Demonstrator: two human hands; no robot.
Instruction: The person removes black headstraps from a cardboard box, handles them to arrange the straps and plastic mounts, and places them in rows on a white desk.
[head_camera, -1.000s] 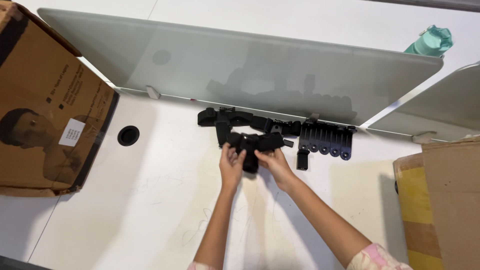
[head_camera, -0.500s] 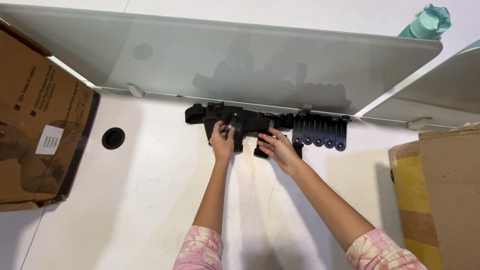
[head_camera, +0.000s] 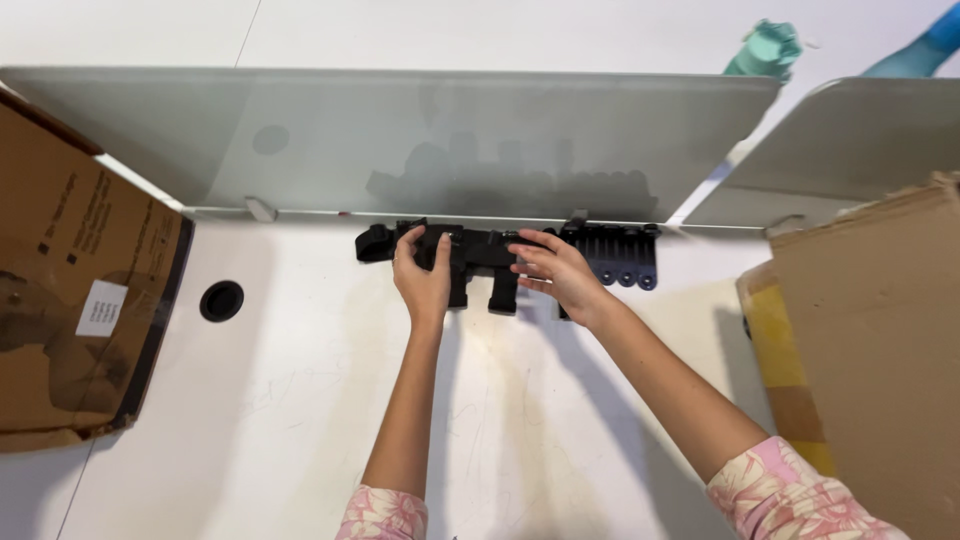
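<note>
At the far left, from nine o'clock down towards seven, a large open brown cardboard box tipped on its side on the white desk, with a small white rectangular label on its flap and faint dark print across the panel. Just right of it, a round black cable hole in the desk surface.

Near the centre, left hand laid over the left part of a long black plastic assembly, fingers curled loosely around its top edge and thumb spread to the right, closed on the piece rather than open wide. Right hand at about one o'clock from centre, fingers nearly straight and slightly fanned, fingertips pressed flat on the assembly's middle; whether it truly clasps the part, hard to tell. Assembly lying flat on the desk along the foot of a frosted glass divider, running left to right beneath both hands, its two short legs pointing towards six o'clock between the wrists. Touching its right end, a dark ribbed comb-like part with a row of rounded tips.

At two o'clock, a second frosted panel, with a teal bottle beyond it at one o'clock. At three to five o'clock, another brown cardboard box with a yellow-sided package against it. Pink floral sleeves at the bottom edge.
</note>
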